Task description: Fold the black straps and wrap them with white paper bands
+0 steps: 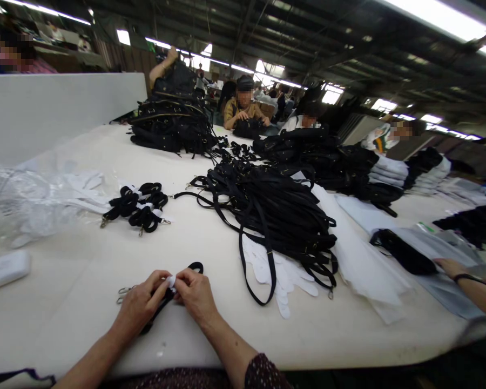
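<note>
Two hands pinched on one folded strap, at the near table edge.

Head view: a white wrap (170, 281) is pressed around the strap (162, 300) by left hand (140, 305) and right hand (196, 294); wrapping seems underway, and securing the wrap is called for next. Strap's long axis runs left-near to right-far, clips (123, 294) pointing left.

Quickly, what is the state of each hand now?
Left hand: closed on the folded black strap.
Right hand: closed, fingers pinching the white wrap on the same strap.
</note>
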### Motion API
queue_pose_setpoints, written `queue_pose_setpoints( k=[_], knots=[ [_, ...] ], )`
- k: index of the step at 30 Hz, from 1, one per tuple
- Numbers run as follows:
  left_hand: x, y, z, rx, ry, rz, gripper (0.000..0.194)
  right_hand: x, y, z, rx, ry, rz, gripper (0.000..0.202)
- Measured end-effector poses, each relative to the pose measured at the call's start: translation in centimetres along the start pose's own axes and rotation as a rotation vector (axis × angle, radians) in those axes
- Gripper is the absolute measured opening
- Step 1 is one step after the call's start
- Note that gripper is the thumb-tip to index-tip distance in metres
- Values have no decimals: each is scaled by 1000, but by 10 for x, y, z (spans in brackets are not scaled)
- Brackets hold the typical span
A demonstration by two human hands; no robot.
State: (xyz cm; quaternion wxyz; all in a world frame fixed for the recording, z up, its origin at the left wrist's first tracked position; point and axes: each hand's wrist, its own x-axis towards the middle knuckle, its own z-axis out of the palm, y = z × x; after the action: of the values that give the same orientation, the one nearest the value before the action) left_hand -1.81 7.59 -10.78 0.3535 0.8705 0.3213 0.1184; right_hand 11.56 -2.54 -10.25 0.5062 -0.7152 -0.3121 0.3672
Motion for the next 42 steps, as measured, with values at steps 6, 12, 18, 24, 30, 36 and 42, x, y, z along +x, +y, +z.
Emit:
queue_pose_setpoints(
  k=[6, 12, 18, 24, 30, 36, 42],
  knots=[
    [-1, 3, 0, 5, -2, -15, 24, -5, -12, -10, -195, -27, -175, 36],
    [-1, 4, 0, 2, -24, 22, 21, -7, -27, -13, -564, -75, -302, 26],
    [-2, 8, 2, -19, -7, 135, 17, -6, -29, -18, -946, -138, -366, 19],
    [-5, 19, 1, -4, -83, 255, 17, -8, -33, -26, -1103, -216, -456, 20],
    [-2, 16, 9, 60, -77, 218, 18, -14, -32, -29, -1173, -152, -564, 19],
    [1, -4, 24, 108, -61, 197, 25, -11, -15, -25, -1080, -35, -650, 19],
    [8, -11, 28, 124, -89, 182, 28, -7, 3, -24, -1053, 64, -620, 14]
  ],
)
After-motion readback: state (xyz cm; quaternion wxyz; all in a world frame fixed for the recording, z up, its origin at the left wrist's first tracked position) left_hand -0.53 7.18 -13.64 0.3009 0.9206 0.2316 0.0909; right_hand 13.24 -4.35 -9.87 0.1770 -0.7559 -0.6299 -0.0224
